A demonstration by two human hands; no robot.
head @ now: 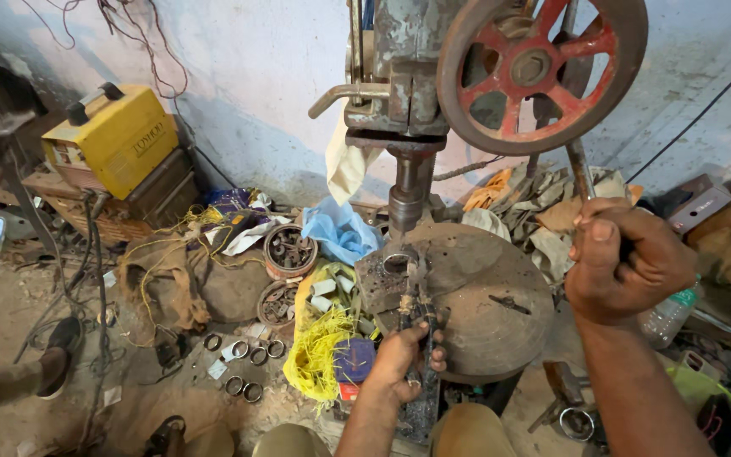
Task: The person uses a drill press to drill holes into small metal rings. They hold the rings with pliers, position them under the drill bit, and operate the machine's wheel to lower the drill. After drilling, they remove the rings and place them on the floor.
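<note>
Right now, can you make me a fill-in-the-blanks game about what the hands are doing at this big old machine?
1. The right hand grips the machine's long ____.
2. The left hand holds pliers on the round metal ____ under the drill.
3. The big wheel at the top has ____ spokes.
4. The boxy machine by the wall is ____.

Missing words: handle; table; red; yellow

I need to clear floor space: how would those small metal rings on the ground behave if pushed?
The small metal rings look rigid and probably heavy for their size. Lying flat on the dusty floor, they would likely slide; tipped on edge, they might roll.
</note>
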